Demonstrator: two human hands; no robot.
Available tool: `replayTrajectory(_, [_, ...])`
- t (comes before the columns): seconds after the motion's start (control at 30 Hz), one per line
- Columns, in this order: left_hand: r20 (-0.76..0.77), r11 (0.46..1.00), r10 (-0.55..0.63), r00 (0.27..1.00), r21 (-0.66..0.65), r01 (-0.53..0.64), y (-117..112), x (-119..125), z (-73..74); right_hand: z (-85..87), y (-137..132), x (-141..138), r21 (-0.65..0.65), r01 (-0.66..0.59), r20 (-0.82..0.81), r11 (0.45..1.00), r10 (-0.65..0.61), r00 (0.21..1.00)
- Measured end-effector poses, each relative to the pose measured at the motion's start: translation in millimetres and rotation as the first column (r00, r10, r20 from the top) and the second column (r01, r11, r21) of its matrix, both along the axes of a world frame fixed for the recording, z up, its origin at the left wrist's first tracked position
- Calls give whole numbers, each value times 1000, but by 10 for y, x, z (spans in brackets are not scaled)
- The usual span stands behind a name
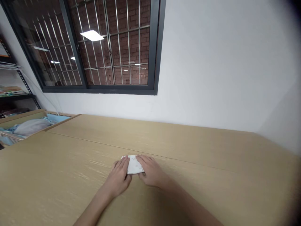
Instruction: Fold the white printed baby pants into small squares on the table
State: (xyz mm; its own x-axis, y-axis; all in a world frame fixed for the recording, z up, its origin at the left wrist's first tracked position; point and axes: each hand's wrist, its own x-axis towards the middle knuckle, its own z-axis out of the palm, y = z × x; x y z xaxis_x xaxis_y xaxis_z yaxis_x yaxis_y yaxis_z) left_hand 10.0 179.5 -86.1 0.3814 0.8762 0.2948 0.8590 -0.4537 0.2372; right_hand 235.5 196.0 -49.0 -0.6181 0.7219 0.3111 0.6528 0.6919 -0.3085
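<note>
A small folded white cloth (134, 165) with a faint speckled pattern lies on the tan board surface (70, 163), near the seam. My left hand (120, 175) holds its left side, the fingers pressed together over the top and the thumb by the near edge. On the right side, my right hand (150, 171) grips it the same way, fingers over the top and thumb at the near edge. The middle of the cloth shows between my hands. Its underside is hidden.
A seam (103, 143) runs across the boards. Behind them rise a white wall (211, 62) and a dark-framed barred window (122, 89). At far left, a wooden box (64, 121) holds bagged blue and white fabric, beside a loaded black shelf rack (25, 82).
</note>
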Motion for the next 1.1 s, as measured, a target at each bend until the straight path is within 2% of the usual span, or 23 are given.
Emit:
replayTrajectory(0.2, [54, 996, 6, 999, 89, -10, 67, -2, 40, -69, 141, 68, -57, 26, -122, 998, -33, 992])
replayTrajectory(0.33, [128, 991, 22, 992, 128, -39, 25, -11, 164, -44, 177, 66, -119, 31, -251, 992, -60, 966])
replayTrajectory(0.4, [165, 988, 40, 985, 138, -63, -18, -5, 252, 25, 190, 61, -201, 19, -375, 979, -95, 922])
replayTrajectory(0.47, [251, 994, 45, 967, 90, -69, -66, 20, 337, 113, 207, 55, -316, -7, -515, 949, -165, 841])
replayTrajectory(0.53, [453, 997, 65, 889, -63, -41, -112, 70, 399, 196, 226, 50, -448, -41, -620, 893, -277, 734])
replayTrajectory(0.6, [652, 973, 126, 748, -229, 36, -157, 133, 431, 247, 237, 46, -557, -72, -664, 827, -392, 636])
replayTrajectory(0.63, [708, 956, 159, 688, -284, 71, -179, 164, 437, 258, 239, 43, -601, -79, -667, 796, -444, 598])
replayTrajectory(0.7, [739, 938, 188, 647, -330, 105, -225, 213, 436, 255, 237, 38, -661, -80, -659, 746, -527, 537])
replayTrajectory(0.8, [720, 920, 205, 663, -373, 121, -293, 244, 427, 220, 233, 40, -727, -51, -619, 685, -621, 481])
replayTrajectory(0.9, [654, 909, 201, 730, -402, 111, -346, 249, 418, 189, 241, 64, -754, -6, -585, 657, -669, 459])
replayTrajectory(1.1, [397, 918, 150, 906, -396, 21, -375, 301, 364, 54, 286, 118, -720, -8, -598, 694, -614, 515])
